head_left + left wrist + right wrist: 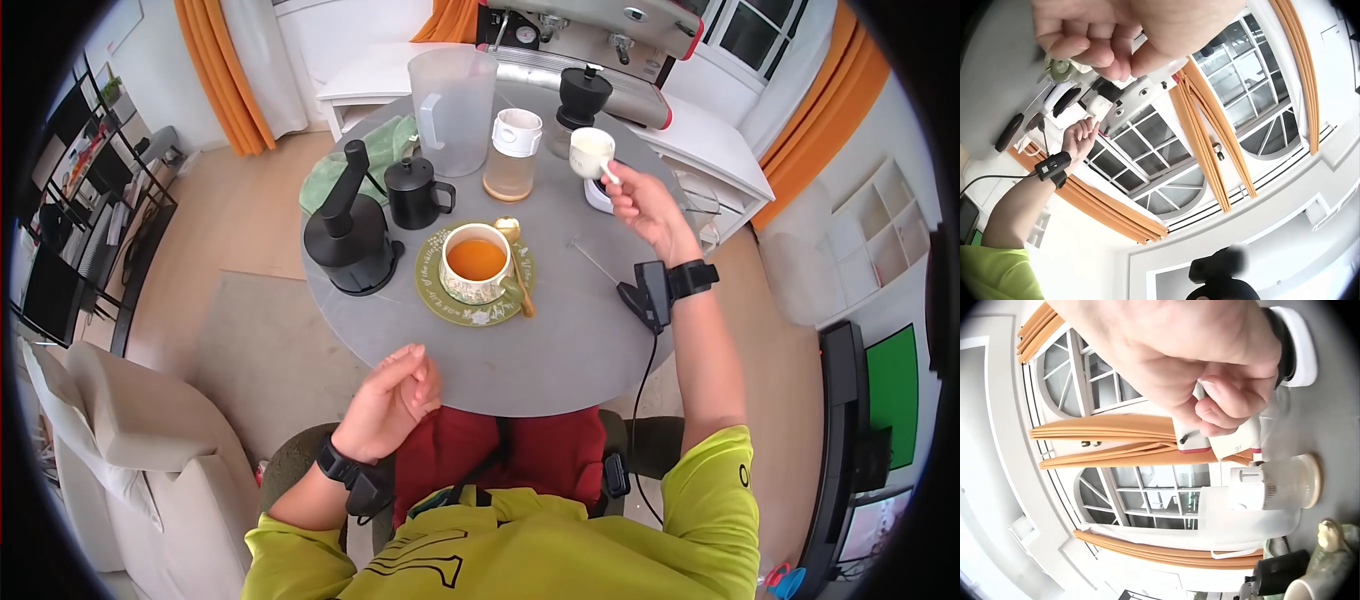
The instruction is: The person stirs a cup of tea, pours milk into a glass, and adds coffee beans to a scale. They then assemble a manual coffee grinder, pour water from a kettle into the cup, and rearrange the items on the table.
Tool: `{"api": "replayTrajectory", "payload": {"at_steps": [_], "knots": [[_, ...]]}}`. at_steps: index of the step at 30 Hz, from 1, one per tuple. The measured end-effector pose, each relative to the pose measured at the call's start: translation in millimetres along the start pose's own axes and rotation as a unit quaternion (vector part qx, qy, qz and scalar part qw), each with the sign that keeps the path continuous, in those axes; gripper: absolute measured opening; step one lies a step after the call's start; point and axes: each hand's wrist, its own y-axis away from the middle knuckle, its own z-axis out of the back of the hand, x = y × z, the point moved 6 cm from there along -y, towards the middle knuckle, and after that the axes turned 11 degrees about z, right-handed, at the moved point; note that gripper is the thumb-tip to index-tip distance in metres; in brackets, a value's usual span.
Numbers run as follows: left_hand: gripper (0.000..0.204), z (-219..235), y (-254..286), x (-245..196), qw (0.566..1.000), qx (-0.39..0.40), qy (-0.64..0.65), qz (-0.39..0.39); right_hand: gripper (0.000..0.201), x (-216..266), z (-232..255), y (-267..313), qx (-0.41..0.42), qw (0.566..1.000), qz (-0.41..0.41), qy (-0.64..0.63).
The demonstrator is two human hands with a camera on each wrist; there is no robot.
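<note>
My right hand [648, 212] grips a small white cup [590, 152] by its handle, raised over the far right of the round grey table [560, 370]. In the right wrist view, curled fingers partly cover this cup [1241, 439]. My left hand [392, 398] hovers by the table's near edge, fingers loosely curled, holding nothing. Ahead of it, a patterned teacup [472, 285] of orange-brown liquid stands on a green saucer [443, 300]. A gold-coloured spoon [524, 290] lies on the saucer, right of the teacup.
A black device with a crank handle [348, 240] and a lidded black jug [412, 195] stand left. Behind are a clear pitcher [455, 110], a white-collared glass vessel [512, 165], a black-topped grinder [584, 95] and a green cloth [345, 168]. An espresso machine [590, 75] stands beyond.
</note>
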Motion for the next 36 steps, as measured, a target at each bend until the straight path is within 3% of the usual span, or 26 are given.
{"api": "replayTrajectory", "payload": {"at_steps": [5,11,14,15,17,18,20,21,24,27,36], "knots": [[0.026,13,4,-17,0.999,-0.027,0.032,-0.035,0.023,47,-28,-24,-0.018,0.992,0.097,0.081],[0.026,22,2,-15,0.996,-0.039,0.073,-0.024,0.021,56,-56,-48,-0.077,0.951,0.176,0.244],[0.025,22,1,-13,0.996,-0.020,0.088,-0.021,0.027,64,-69,-51,-0.111,0.840,0.255,0.467],[0.025,22,1,-14,0.996,-0.021,0.085,-0.021,0.027,64,-72,-52,-0.109,0.840,0.254,0.468],[0.025,22,1,-14,0.996,-0.025,0.086,-0.020,0.030,69,-84,-48,-0.120,0.739,0.308,0.587],[0.025,22,1,-16,0.996,-0.023,0.081,-0.021,0.030,68,-86,-48,-0.117,0.740,0.306,0.587],[0.024,22,2,-15,0.996,-0.029,0.082,-0.022,0.029,70,-98,-37,-0.116,0.687,0.333,0.635],[0.025,22,2,-16,0.996,-0.030,0.082,-0.022,0.029,67,-101,-34,-0.110,0.690,0.331,0.634],[0.026,22,2,-17,0.995,-0.036,0.086,-0.022,0.025,66,-109,-28,-0.107,0.628,0.353,0.685],[0.026,25,1,-15,0.994,-0.045,0.095,-0.018,0.025,61,-110,-27,-0.092,0.599,0.384,0.696],[0.026,33,-2,-14,0.993,-0.071,0.096,-0.011,0.023,61,-115,-26,-0.095,0.559,0.378,0.732]]}}
